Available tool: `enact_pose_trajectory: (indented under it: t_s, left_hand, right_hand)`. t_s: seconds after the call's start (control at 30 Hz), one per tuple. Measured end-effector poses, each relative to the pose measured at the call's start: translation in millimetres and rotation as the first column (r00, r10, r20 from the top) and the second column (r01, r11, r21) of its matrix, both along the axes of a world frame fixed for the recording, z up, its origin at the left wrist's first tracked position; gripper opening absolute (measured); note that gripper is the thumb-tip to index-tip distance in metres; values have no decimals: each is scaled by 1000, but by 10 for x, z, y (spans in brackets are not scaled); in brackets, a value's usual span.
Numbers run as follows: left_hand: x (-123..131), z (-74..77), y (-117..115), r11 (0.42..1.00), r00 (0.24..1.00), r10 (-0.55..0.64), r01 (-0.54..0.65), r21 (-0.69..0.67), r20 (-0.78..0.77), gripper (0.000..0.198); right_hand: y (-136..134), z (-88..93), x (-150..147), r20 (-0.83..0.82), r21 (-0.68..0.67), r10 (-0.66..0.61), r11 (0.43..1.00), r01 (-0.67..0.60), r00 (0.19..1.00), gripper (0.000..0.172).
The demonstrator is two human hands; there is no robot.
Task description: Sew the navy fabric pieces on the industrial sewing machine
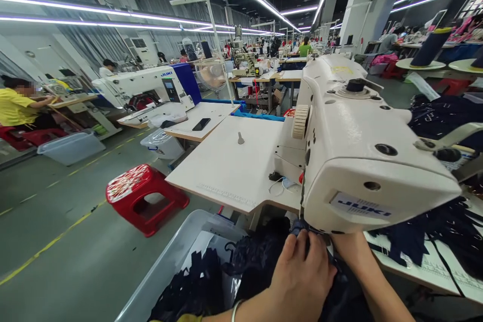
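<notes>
My left hand (pixel 304 269), with a bracelet at its wrist, has its fingers closed on dark navy fabric (pixel 341 287) right below the needle end of a white sewing machine (pixel 339 161). The machine's head covers most of my right hand (pixel 345 244), so its fingers do not show; only its back and the forearm come out beneath the head, close to the same fabric. More of this dark cloth hangs down between my two arms.
A clear plastic bin (pixel 151 282) with dark fabric pieces stands below on the left. Left of it is a red stool (pixel 145 201). A metal piece (pixel 240 138) lies on the white tabletop (pixel 226 166); a phone (pixel 201 124) rests farther off. Cut navy pieces (pixel 407 231) lie right.
</notes>
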State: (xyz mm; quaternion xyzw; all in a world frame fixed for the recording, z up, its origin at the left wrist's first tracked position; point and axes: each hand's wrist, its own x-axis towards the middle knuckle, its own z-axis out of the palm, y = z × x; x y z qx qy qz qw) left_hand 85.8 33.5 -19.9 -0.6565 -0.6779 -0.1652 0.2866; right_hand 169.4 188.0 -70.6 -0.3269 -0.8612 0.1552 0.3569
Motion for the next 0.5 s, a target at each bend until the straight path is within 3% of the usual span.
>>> enact_pose_trajectory:
  t_s: [0.2,0.5]
  left_hand:
    - [-10,-57,-19,1000,1000,2,-2,1,15,43]
    - [-33,-53,-25,997,997,-70,70,12,-43,35]
  right_hand:
    - [0,65,27,3,-159,36,987,-35,999,19]
    - [16,60,-10,-83,-251,63,965,-82,995,20]
